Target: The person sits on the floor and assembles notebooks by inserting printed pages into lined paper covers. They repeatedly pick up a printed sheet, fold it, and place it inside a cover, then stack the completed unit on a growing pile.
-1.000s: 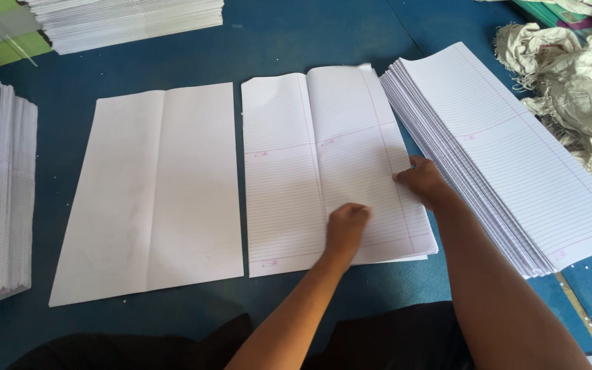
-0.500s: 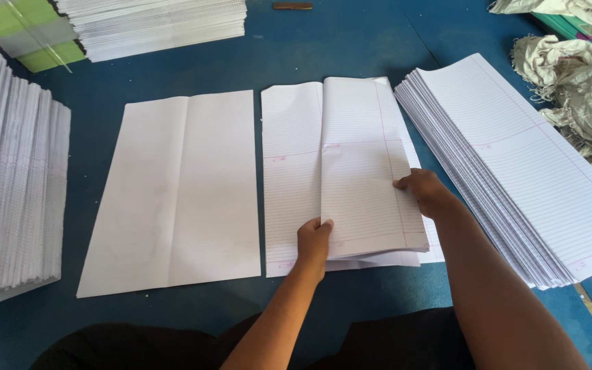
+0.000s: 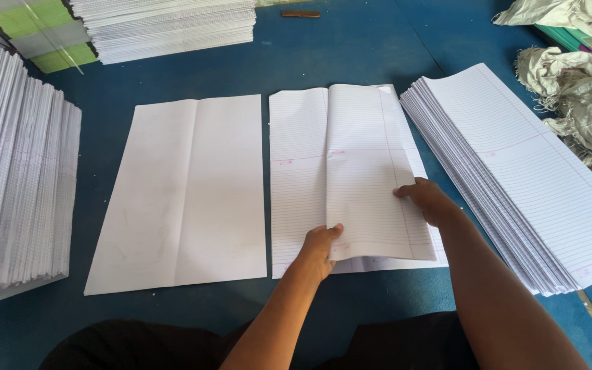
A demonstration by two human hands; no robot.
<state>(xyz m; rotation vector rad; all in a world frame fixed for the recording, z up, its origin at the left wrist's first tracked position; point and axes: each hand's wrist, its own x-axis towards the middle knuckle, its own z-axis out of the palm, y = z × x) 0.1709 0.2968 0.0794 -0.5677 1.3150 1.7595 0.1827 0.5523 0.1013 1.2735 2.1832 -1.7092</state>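
Ruled sheets [image 3: 351, 171], folded partway over, lie directly under your hands. Your left hand [image 3: 320, 248] pinches the near edge of the raised half between thumb and fingers; your right hand [image 3: 427, 200] rests with fingers curled on the outer edge of the same half, pressing it down. The fold is judged half done: the right half stands over the left but is not flattened or creased. Just left of your left hand lies a blank creased sheet [image 3: 186, 192], opened flat. Beyond your right hand sits a tall stack of ruled paper [image 3: 529, 171], unfolded, so much appears left to work. Far left of both hands stands a stack of bundled paper [image 3: 15, 171].
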